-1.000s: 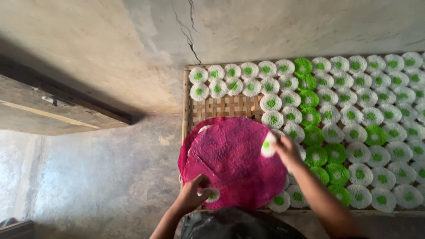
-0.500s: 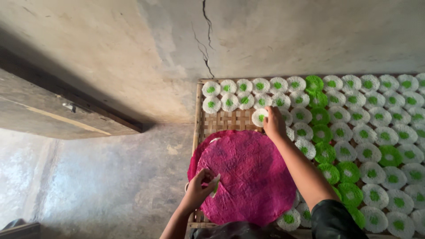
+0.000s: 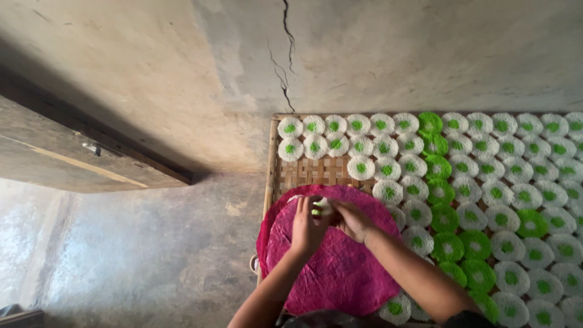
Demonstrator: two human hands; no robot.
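Note:
A woven bamboo tray (image 3: 271, 164) lies on the floor, covered with several round white discs with green centres (image 3: 498, 194) and some all-green discs (image 3: 447, 246). A round magenta cloth-covered pad (image 3: 340, 273) rests on the tray's near left part. My left hand (image 3: 306, 228) and my right hand (image 3: 352, 220) meet over the pad's far edge. Between them they hold one white and green disc (image 3: 320, 209), partly hidden by the fingers.
A cracked plaster wall (image 3: 285, 67) rises beyond the tray. A wooden door or board (image 3: 73, 158) with a metal latch stands at the left. Bare concrete floor (image 3: 152, 255) lies left of the tray.
My right hand came back from the far rows, where it had set a disc, to the pad. My left hand moved up the pad. Both now hold a disc together.

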